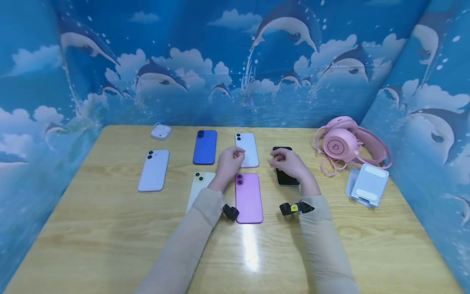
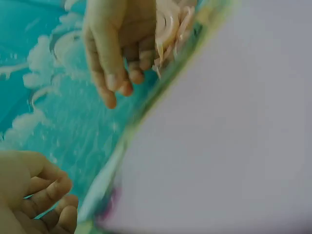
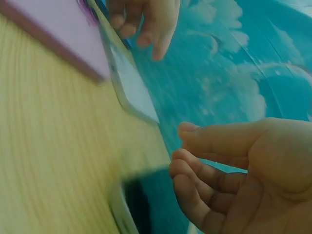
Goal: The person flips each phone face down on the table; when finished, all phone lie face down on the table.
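1. Head view: my left hand (image 1: 229, 161) hovers, fingers loosely curled and holding nothing, at the near left corner of the white phone (image 1: 247, 149). My right hand (image 1: 288, 162) hangs relaxed and empty over the black phone (image 1: 285, 167), which lies flat right of the pink phone (image 1: 248, 197).
2. Left wrist view: blurred, but my left fingers (image 2: 51, 200) curl around nothing.
3. Right wrist view: my right fingers (image 3: 204, 165) are bent and apart. Best to lower slowly and pinch the phone's long edges squarely.

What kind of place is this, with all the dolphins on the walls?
Probably a small booth set up for showing or sorting gadgets. Dolphin backdrop walls close in a wooden table, where several phones lie in rows, such as the pink phone, beside pink headphones and a phone stand.
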`<state>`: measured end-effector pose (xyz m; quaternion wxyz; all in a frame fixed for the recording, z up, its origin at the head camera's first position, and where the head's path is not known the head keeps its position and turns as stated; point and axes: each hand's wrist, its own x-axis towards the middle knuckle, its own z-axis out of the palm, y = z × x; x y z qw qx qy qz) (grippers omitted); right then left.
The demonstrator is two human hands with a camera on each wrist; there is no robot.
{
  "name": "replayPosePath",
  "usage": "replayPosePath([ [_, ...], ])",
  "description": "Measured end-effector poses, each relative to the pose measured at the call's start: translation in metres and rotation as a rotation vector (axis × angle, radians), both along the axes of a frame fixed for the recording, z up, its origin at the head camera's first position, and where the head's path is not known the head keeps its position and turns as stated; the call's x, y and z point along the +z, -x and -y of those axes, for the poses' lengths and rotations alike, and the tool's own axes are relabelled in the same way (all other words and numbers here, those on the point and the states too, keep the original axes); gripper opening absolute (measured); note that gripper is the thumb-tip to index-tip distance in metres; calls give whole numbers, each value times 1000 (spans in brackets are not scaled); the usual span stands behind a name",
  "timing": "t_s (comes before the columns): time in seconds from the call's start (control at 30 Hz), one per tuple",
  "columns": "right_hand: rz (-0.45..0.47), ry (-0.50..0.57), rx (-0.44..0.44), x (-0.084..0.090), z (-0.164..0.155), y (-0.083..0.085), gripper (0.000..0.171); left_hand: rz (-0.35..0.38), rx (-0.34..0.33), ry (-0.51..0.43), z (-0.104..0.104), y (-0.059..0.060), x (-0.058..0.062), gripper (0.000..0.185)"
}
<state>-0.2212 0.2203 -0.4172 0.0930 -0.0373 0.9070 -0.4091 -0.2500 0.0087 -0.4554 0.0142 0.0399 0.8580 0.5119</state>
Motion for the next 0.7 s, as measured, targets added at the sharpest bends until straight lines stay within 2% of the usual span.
replayPosePath([
  [0.1,-11,-19,-36,2,-16,-8,38,-44,-68,-30,-12,-10,5,16],
  [0.23,-10,-33,-67,-1,-34,-13,39,-118,-203,-7,-35,-25,11,16],
  [0.33,-4,-37,-71,-4,-45,-13,41,-136,-271,-19,-50,-33,11,16],
  [0.4,5,-42,-76,-5,-50,-14,42,-113,-281,-59,-59,-37,11,16],
  [0.53,18,-55,-99,-4,-58,-15,44,-63,-259,-157,-75,-41,6,14],
  [0.7,49,-37,-114,-6,-60,-15,45,-71,-220,-185,-85,-43,-3,14],
])
